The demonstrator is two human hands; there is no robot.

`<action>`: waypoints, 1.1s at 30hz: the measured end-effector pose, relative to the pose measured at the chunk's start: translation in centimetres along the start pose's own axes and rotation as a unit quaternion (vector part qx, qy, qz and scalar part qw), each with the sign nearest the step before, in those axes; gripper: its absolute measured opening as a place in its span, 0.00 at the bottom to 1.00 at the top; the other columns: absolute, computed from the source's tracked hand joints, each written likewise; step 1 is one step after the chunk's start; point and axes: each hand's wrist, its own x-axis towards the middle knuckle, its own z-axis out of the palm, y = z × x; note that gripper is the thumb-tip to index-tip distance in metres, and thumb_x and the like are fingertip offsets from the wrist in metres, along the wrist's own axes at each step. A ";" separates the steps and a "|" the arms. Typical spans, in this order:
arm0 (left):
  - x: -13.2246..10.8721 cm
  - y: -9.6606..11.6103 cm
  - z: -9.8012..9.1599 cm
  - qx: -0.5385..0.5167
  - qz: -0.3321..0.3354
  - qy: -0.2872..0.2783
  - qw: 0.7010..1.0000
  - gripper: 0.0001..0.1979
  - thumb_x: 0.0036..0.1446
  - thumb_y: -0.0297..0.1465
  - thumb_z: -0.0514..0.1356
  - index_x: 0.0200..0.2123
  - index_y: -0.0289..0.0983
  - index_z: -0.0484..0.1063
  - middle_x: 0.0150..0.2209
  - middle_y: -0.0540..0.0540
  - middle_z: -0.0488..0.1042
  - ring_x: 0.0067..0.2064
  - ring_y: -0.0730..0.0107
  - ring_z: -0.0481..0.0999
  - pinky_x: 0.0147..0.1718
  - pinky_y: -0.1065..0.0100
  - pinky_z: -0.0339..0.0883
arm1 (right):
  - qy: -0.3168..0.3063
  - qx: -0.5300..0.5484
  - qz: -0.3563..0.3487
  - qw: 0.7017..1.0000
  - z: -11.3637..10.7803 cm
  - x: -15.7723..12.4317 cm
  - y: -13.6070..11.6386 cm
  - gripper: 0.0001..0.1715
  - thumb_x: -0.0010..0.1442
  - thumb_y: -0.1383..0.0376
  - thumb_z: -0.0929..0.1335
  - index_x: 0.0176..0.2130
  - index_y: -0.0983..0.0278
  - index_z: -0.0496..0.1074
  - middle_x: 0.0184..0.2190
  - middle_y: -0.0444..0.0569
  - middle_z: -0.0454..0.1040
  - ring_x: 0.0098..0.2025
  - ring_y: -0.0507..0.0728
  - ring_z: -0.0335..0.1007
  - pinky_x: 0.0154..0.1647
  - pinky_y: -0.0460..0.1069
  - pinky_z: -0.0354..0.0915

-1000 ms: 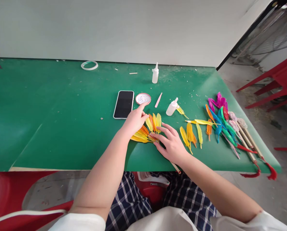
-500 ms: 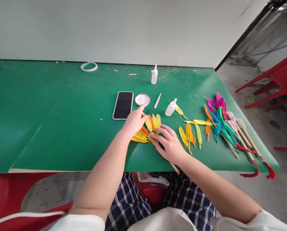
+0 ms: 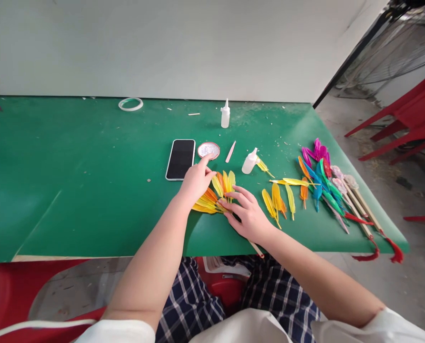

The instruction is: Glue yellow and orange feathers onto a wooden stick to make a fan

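Observation:
A fan of yellow and orange feathers (image 3: 217, 190) lies on the green table (image 3: 73, 181) near its front edge. My left hand (image 3: 195, 180) rests on the fan's left part, fingers curled and the forefinger stretched toward a small round dish of white bits (image 3: 208, 149). My right hand (image 3: 248, 214) lies flat with spread fingers, its fingertips pressing the base of the fan where the quills meet. A thin wooden stick (image 3: 257, 249) pokes out from under that hand at the table's edge.
A black phone (image 3: 180, 159) lies left of the dish. A pink tool (image 3: 230, 151) and two small glue bottles (image 3: 250, 161) (image 3: 225, 115) stand behind. Loose yellow feathers (image 3: 277, 198), bright mixed feathers (image 3: 318, 176) and tasselled sticks (image 3: 360, 205) lie right. A tape ring (image 3: 131, 104) sits far back.
Both hands stay on the feather fan, barely shifting. The view has tilted a little, so everything sits slightly lower and further left.

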 end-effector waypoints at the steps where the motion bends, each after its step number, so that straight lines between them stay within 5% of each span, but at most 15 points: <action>1: 0.0 0.0 0.0 0.000 0.000 0.013 1.000 0.26 0.53 0.28 0.56 0.56 0.40 0.57 0.29 0.50 0.74 0.33 0.69 0.73 0.36 0.68 0.63 | 0.002 0.001 0.002 1.000 0.0 0.0 0.0 0.16 0.57 0.67 0.63 0.46 0.61 0.70 0.45 0.52 0.69 0.58 0.62 0.53 0.55 0.61 0.59; 16: 0.0 -1.0 -2.9 -0.144 -0.050 0.224 0.963 0.21 0.60 0.34 0.47 0.57 0.39 0.55 0.32 0.47 0.77 0.36 0.72 0.76 0.41 0.69 0.66 | 0.013 -0.012 -0.006 1.000 -0.2 -0.2 -0.2 0.19 0.56 0.67 0.63 0.49 0.60 0.69 0.45 0.52 0.69 0.56 0.61 0.56 0.54 0.59 0.61; 27: -0.1 -1.5 -3.2 -0.127 -0.066 0.208 0.968 0.22 0.57 0.31 0.49 0.56 0.40 0.55 0.33 0.48 0.77 0.37 0.71 0.76 0.40 0.68 0.67 | 0.020 -0.025 -0.011 0.999 0.0 -0.3 -0.4 0.21 0.56 0.67 0.64 0.50 0.58 0.68 0.45 0.52 0.69 0.55 0.62 0.57 0.52 0.60 0.62; 33: -0.3 -0.5 -2.9 -0.119 -0.024 0.199 0.973 0.20 0.56 0.31 0.51 0.54 0.38 0.60 0.35 0.46 0.77 0.37 0.73 0.75 0.41 0.70 0.67 | 0.149 -0.009 0.079 0.986 -2.7 -1.7 0.8 0.15 0.56 0.68 0.64 0.43 0.59 0.72 0.41 0.51 0.72 0.48 0.59 0.65 0.48 0.57 0.64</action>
